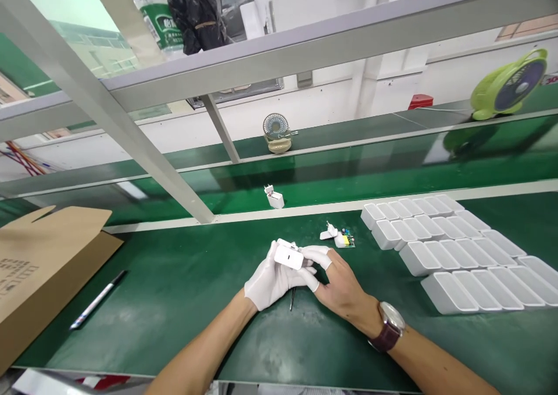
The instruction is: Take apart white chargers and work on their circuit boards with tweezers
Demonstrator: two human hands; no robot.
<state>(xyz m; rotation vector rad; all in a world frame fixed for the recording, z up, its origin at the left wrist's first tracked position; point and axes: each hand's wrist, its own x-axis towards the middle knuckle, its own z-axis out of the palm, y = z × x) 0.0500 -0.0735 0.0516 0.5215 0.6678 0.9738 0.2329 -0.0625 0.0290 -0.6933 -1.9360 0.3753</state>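
A white charger housing (289, 254) with a small dark slot in its face is held up over the green mat. My left hand (271, 282), in a white glove, is closed around its left side. From the right, my right hand (333, 276), with white finger cots and a wristwatch, has its fingers closed at the housing's right edge. Just behind lie an opened plug piece (329, 232) and a small circuit board (346, 239) with a yellow part. Below my hands a thin dark tool (292, 300) is partly hidden.
Rows of white plastic cases (457, 250) stand at the right. A cardboard box (65, 261) and a marker pen (98, 300) are at the left. Another white charger (274, 197) sits on the green strip behind the metal rail. A slanted metal post (143, 139) rises at left; fans (276, 130) stand further back.
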